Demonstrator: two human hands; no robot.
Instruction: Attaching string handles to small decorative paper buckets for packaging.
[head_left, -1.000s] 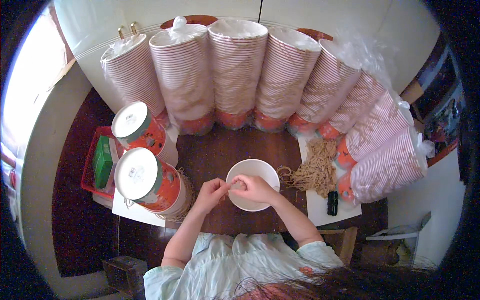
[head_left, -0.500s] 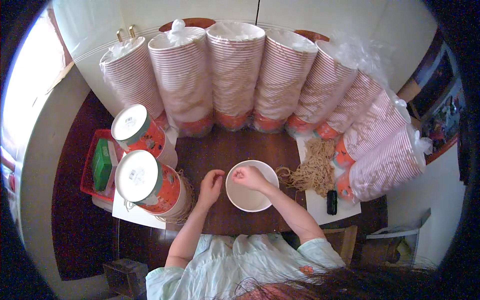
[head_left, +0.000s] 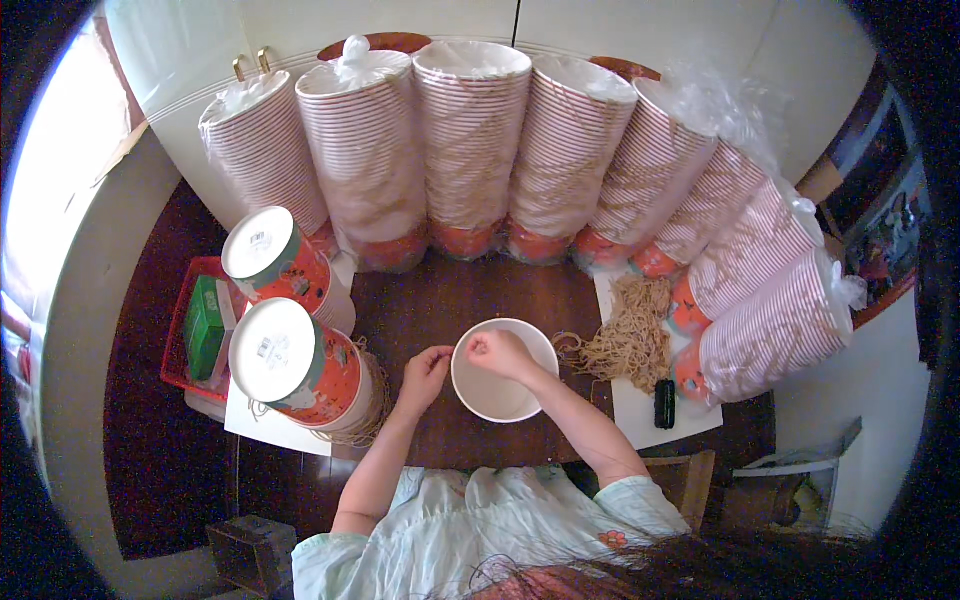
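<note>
In front of me stands an open paper bucket (head_left: pixel 503 404), white inside, mouth up on the dark table. My right hand (head_left: pixel 499 355) reaches over its mouth, fingers curled tight near the left side of the rim. Whatever they pinch is too small to make out. Just outside the same side of the bucket is my left hand (head_left: pixel 426 378), its fingers bent together near the wall. What it holds, if anything, is hidden. To the right of the bucket lies a heap of tan cords (head_left: pixel 632 335), some strands trailing toward the bucket.
Tall plastic-wrapped stacks of paper buckets (head_left: pixel 473 150) curve around the back and right. At left, red-and-green buckets (head_left: pixel 272 350) lie upside down in stacks, cords around the nearer one. A red basket (head_left: pixel 172 365) holds a green box (head_left: pixel 207 328). A black object (head_left: pixel 664 404) sits right.
My left hand's fingers have drawn together and turned closer to the bucket's side. My right hand has curled slightly more over the mouth. The bucket stays in place.
</note>
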